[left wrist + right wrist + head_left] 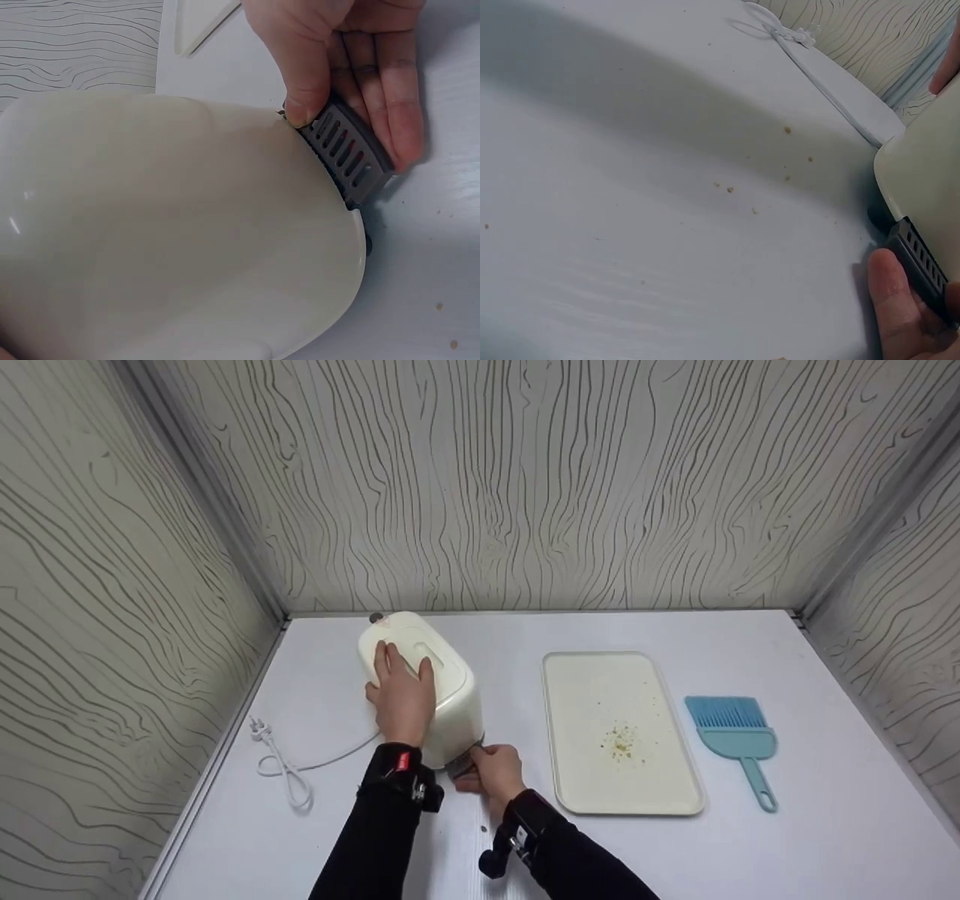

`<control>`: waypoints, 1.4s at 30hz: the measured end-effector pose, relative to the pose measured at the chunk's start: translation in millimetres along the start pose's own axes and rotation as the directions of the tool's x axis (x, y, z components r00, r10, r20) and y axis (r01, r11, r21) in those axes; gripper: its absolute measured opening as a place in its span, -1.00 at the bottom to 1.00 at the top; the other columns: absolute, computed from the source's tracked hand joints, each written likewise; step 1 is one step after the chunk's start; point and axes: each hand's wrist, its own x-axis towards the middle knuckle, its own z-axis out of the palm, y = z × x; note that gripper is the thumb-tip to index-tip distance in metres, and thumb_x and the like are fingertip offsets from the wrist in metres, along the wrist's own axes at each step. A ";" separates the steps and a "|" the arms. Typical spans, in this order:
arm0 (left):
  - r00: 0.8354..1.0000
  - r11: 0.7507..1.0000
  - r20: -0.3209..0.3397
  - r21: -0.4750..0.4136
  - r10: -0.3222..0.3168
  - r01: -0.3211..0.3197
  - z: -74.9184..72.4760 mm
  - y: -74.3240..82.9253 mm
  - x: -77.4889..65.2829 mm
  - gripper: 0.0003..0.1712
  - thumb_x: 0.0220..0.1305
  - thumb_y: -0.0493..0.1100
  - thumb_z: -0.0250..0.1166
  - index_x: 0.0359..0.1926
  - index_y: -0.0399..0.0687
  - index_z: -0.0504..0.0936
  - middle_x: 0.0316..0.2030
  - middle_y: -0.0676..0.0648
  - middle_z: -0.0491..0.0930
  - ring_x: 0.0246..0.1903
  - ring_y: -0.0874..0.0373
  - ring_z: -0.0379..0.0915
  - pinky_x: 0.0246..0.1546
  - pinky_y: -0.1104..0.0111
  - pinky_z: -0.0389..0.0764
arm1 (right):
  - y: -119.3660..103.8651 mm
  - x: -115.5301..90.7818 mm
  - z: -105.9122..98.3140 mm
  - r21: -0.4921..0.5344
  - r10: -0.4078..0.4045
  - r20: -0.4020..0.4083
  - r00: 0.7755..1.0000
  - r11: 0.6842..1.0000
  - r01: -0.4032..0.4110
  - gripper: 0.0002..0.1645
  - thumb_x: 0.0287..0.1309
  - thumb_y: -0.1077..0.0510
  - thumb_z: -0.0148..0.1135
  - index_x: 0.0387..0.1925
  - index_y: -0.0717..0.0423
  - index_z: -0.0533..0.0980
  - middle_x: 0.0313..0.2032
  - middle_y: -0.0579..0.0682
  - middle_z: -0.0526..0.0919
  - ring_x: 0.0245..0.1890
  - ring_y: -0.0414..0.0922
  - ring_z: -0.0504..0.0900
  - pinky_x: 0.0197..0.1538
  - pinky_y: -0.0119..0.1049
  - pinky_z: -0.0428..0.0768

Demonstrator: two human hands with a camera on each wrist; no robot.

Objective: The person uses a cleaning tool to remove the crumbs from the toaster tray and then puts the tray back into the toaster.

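A cream toaster [461, 727] with a closed lid sits at an angle on the white table, left of the middle. My left hand [405, 697] rests on top of it with the fingers spread across the lid. At the near end, my right hand [497, 772] pinches a dark grey slotted crumb tray [345, 154]. The thumb lies on its upper edge and the fingers are under it, as the left wrist view shows. The crumb tray's slotted front juts out from the toaster's lower edge; the part inside the toaster is hidden.
A cream rectangular tray [585, 787] with crumbs [622, 742] on it lies to the right. Beyond it is a blue brush [739, 742]. The toaster's white cord and plug [261, 730] lie on the left. Small crumbs [730, 190] dot the table near the toaster.
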 end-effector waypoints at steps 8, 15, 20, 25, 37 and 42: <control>1.000 1.000 -0.003 0.006 0.005 -0.005 1.7 -2.4 1.2 -0.15 0.52 0.19 0.05 0.59 -0.17 0.07 0.62 -0.03 -0.09 0.20 -0.47 0.21 -0.02 -0.08 0.53 | 0.3 -0.5 2.3 0.012 -0.020 0.002 1.000 1.000 0.020 -0.67 0.39 0.29 0.01 -0.05 0.57 0.45 -0.40 0.40 0.72 -0.62 -0.05 0.75 -0.40 -0.20 0.75; 1.000 1.000 0.001 0.003 0.003 -0.003 0.1 -1.0 1.0 -0.15 0.52 0.20 0.05 0.60 -0.15 0.07 0.62 -0.02 -0.10 0.23 -0.48 0.19 -0.04 -0.09 0.56 | -0.6 0.4 1.0 0.019 -0.009 0.023 1.000 1.000 0.009 -0.64 0.46 0.27 -0.02 0.00 0.60 0.42 -0.35 0.40 0.73 -0.57 -0.03 0.76 -0.36 -0.18 0.76; 1.000 1.000 0.005 0.000 0.002 -0.002 0.3 -0.7 1.3 -0.16 0.52 0.20 0.05 0.60 -0.14 0.07 0.62 -0.01 -0.10 0.24 -0.49 0.17 -0.02 -0.10 0.55 | -1.2 2.4 -0.8 0.035 0.003 0.041 0.999 0.999 -0.004 -0.62 0.51 0.27 -0.05 0.04 0.62 0.40 -0.30 0.45 0.71 -0.52 0.00 0.78 -0.32 -0.15 0.77; 1.000 1.000 0.003 0.001 0.000 0.000 0.2 -0.4 0.2 -0.16 0.53 0.20 0.04 0.60 -0.13 0.07 0.62 0.00 -0.10 0.23 -0.46 0.18 -0.03 -0.08 0.55 | -0.1 3.8 -2.1 0.041 0.010 0.054 0.999 0.999 -0.013 -0.63 0.51 0.26 -0.04 0.04 0.61 0.40 -0.28 0.47 0.70 -0.50 0.00 0.78 -0.29 -0.14 0.77; 1.000 1.000 0.006 0.008 -0.002 0.002 0.3 -1.8 0.2 -0.16 0.52 0.20 0.04 0.60 -0.12 0.07 0.62 -0.01 -0.11 0.26 -0.51 0.15 0.00 -0.13 0.55 | 0.3 3.4 -3.4 0.066 -0.001 0.066 0.998 0.998 -0.003 -0.59 0.51 0.27 -0.05 0.09 0.66 0.35 -0.25 0.50 0.69 -0.51 0.00 0.78 -0.32 -0.16 0.77; 1.000 1.000 0.014 0.012 -0.005 0.005 0.5 -1.2 1.0 -0.16 0.52 0.21 0.03 0.60 -0.12 0.06 0.62 0.00 -0.12 0.26 -0.52 0.14 0.02 -0.14 0.54 | 1.1 4.5 -3.9 0.085 0.014 0.059 0.998 0.996 -0.019 -0.60 0.53 0.26 -0.05 0.10 0.63 0.35 -0.26 0.49 0.69 -0.51 -0.02 0.77 -0.29 -0.15 0.77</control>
